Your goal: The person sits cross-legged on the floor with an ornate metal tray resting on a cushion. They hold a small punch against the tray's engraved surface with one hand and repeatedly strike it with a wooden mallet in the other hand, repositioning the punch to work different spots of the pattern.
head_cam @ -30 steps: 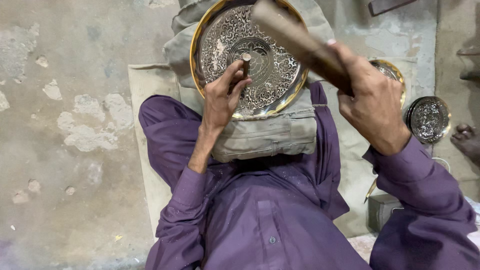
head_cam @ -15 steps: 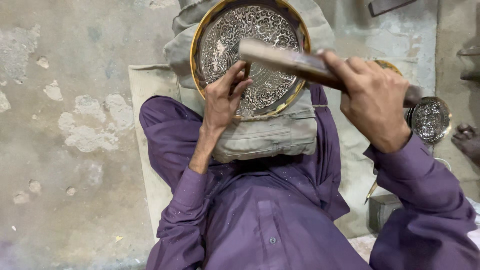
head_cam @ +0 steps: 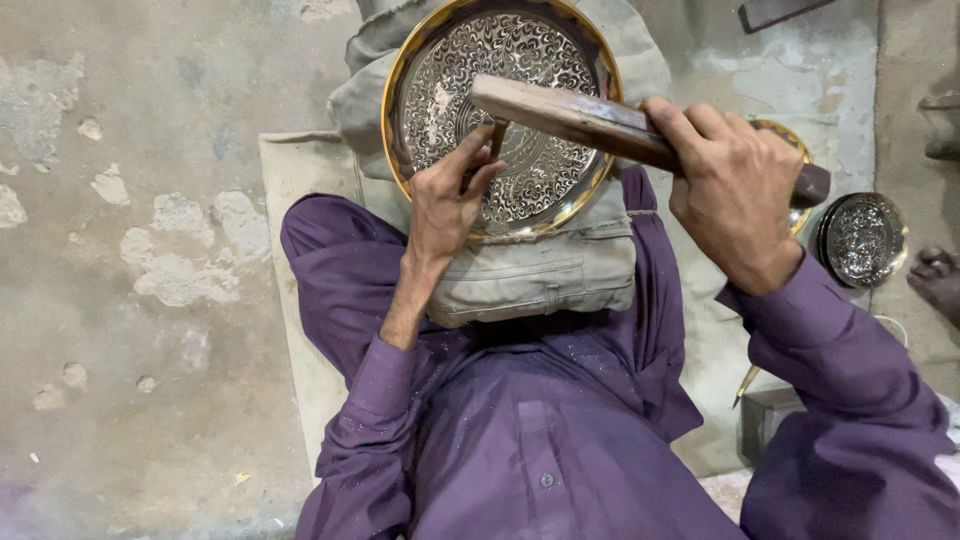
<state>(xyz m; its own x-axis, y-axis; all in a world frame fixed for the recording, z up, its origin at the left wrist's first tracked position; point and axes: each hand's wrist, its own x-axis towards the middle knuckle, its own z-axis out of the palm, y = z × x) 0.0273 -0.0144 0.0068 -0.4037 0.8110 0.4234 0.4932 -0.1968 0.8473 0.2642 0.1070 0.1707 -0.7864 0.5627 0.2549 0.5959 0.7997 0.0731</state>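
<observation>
Your left hand (head_cam: pixel 447 205) is pinched shut w/ thumb & fingertips round a thin chisel (head_cam: pixel 495 138), which stands roughly upright w/ its tip on the engraved metal plate (head_cam: pixel 500 110). The hand's heel rests near the plate's lower rim. Your right hand (head_cam: pixel 733 190) is wrapped tight in a full fist round a wooden mallet (head_cam: pixel 580 118), a long brown block held almost level across the plate; its far end sits right on top of the chisel head, touching or as good as. The plate is round w/ a gold-coloured rim & dense silvery scrollwork; it lies tilted on a folded grey-green cloth pad (head_cam: pixel 545 270) in your lap, between your knees, approx. centre-top of view. Purple sleeves cover both forearms. A second gold-rimmed plate (head_cam: pixel 795 150) is mostly hidden behind your right hand, & a smaller dark engraved dish (head_cam: pixel 862 238) lies on the floor just right of it. Someone else's bare toes (head_cam: pixel 938 280) show at the right edge, well apart from your hands. A beige mat (head_cam: pixel 300 200) lies under you on the patchy concrete floor (head_cam: pixel 130 250).
</observation>
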